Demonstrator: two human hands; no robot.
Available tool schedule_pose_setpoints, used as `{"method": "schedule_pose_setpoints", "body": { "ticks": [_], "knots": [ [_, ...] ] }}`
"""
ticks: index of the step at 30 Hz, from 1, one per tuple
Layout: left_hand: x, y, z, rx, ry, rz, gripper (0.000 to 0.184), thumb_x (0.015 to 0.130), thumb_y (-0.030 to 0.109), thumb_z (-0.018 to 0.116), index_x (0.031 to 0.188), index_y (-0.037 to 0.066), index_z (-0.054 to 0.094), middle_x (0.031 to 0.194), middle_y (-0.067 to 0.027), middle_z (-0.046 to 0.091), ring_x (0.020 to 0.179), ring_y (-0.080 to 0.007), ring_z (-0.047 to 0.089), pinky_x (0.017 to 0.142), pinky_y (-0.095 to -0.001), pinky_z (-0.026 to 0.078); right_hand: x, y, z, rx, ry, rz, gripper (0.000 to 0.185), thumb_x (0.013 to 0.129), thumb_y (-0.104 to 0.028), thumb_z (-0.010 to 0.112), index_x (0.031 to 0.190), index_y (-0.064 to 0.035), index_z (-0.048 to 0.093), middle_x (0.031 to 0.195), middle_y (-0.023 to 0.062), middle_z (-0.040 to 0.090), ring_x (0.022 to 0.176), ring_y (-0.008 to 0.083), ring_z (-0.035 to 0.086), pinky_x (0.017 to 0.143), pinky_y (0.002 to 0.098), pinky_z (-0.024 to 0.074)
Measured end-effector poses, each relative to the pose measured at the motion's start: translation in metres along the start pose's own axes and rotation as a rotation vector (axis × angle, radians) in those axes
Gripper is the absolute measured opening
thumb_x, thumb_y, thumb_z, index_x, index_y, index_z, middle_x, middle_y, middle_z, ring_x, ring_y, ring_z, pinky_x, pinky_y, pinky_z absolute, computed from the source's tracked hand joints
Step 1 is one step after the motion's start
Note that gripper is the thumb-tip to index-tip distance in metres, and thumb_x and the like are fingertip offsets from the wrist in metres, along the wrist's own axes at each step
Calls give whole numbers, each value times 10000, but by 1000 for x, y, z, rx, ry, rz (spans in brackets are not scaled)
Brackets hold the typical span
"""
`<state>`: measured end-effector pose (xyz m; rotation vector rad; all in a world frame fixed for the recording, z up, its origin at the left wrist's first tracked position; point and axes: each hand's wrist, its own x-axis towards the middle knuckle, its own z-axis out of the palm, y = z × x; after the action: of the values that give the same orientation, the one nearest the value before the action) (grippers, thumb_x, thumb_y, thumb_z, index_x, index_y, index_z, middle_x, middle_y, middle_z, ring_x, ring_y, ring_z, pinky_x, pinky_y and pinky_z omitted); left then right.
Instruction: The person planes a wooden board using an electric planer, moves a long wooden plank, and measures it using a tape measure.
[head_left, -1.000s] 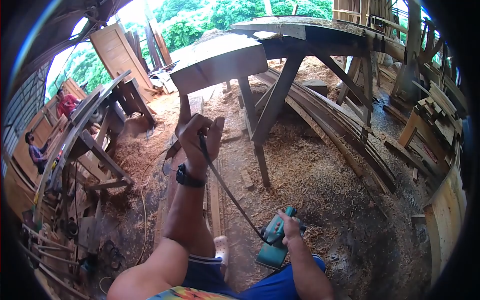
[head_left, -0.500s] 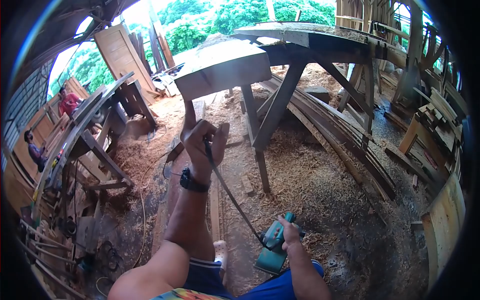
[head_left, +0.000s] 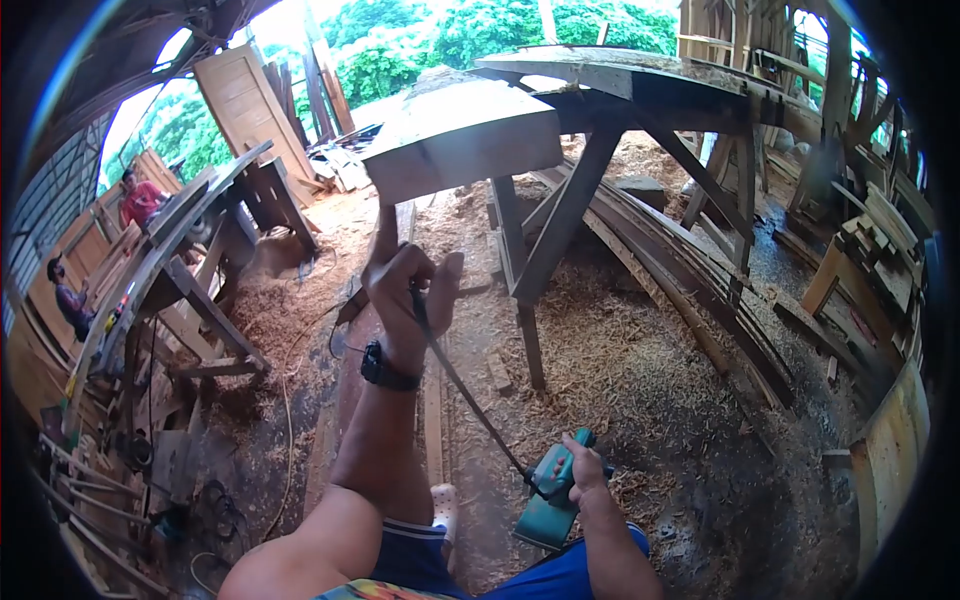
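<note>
My left hand (head_left: 402,290) is raised in front of me, its index finger stretched up to the lower left corner of a thick wooden board (head_left: 465,155). The other fingers are curled around a dark power cord (head_left: 478,408), which runs down to a green electric planer (head_left: 546,520). Low on the right, my right hand (head_left: 586,474) grips that planer by its top handle and holds it beside my thigh. The planer is apart from the board. A black watch (head_left: 388,368) is on my left wrist.
A wooden trestle bench (head_left: 570,210) stands ahead, with long planks (head_left: 680,270) stacked beneath it. Shavings (head_left: 600,350) cover the floor. At left are another workbench (head_left: 190,225) and two people, one in a red shirt (head_left: 143,203). A loose cord (head_left: 288,430) trails across the floor.
The view has shifted slightly, and the board's end appears a little further right. My left finger stays at its corner; both hands keep their grips.
</note>
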<state>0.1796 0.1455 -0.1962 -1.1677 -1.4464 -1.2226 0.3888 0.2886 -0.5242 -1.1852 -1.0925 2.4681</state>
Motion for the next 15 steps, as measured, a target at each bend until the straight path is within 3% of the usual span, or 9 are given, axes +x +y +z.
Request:
{"method": "schedule_pose_setpoints", "body": {
  "ticks": [2,3,9,13,15],
  "knots": [
    [0,5,-1,12,10,-63,458,819,271,766,567,-10,507,1330,-438,561,441,-101,421,445,-284,283,6,-1,-2,15,-5,30,368,923,-356,743,1043,-57,567,778,85,554,579,213,595,504,403,544],
    [1,5,-2,1,14,-49,424,805,226,777,574,-6,508,1291,-405,608,444,-104,430,442,-284,301,10,-1,-4,18,2,39,367,924,-360,742,1047,-60,568,778,84,555,579,213,594,506,404,545],
    [-3,-18,-5,37,20,90,321,784,127,818,677,14,538,1420,-373,540,476,-94,428,452,-273,364,18,0,3,-32,17,37,376,928,-387,738,1080,-80,582,781,78,567,591,226,592,518,423,548],
    [-6,-29,-4,90,26,90,355,803,193,848,745,16,546,1485,-396,455,707,-154,679,499,-253,481,23,-1,3,-21,17,41,395,922,-403,737,1105,-97,566,794,78,565,607,234,598,531,428,547],
    [-6,-30,-4,69,21,65,391,831,279,841,797,11,558,1524,-393,402,956,-262,763,562,-253,564,19,-4,4,-6,17,48,403,922,-415,735,1105,-101,560,795,79,563,603,238,595,527,424,543]
  ]
}}
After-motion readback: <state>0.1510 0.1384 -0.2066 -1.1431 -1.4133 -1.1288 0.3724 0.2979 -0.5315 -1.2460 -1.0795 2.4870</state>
